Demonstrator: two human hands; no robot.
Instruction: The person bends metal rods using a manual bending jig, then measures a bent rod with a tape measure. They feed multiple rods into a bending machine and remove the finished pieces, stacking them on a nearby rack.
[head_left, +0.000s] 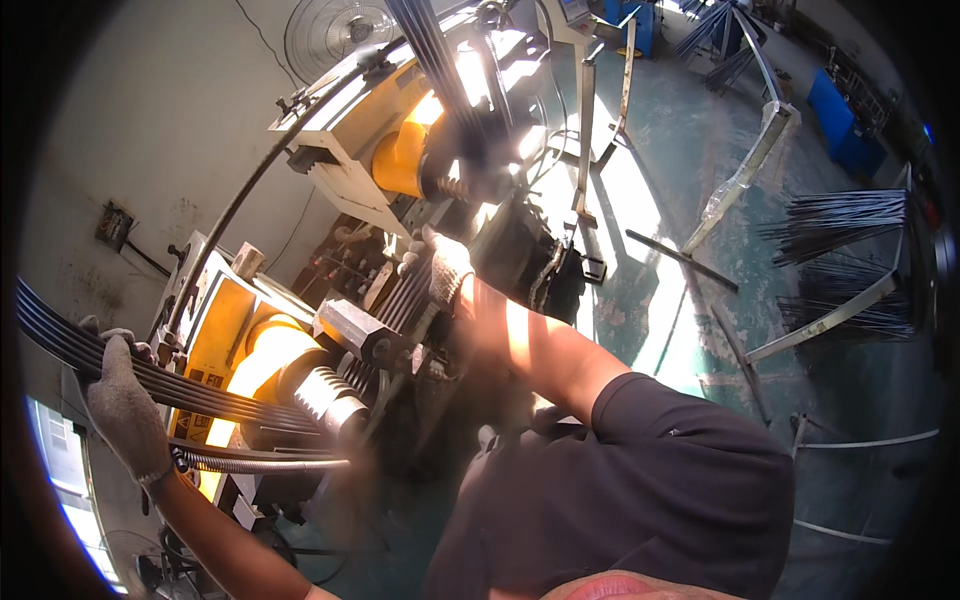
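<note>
My left hand (125, 405), in a grey knit glove, is closed around a flat row of long dark metal rods (215, 395). These rods run from the far left edge to the ribbed metal roller (335, 395) of a yellow and white machine (235, 320). In the middle of the view my right hand (450, 270), gloved too, has its fingers curled at the upper end of another set of dark rods (402, 305). Part of its grip is hidden by the hand itself. Between the hands sits a hexagonal metal block (352, 332).
A second yellow roller housing (400, 158) stands beyond my right hand, with more rods (440, 70) above it. A flexible metal hose (265, 464) lies below the left rods. Rod bundles (845, 220) rest on metal stands at right. A fan (340, 35) is at the wall.
</note>
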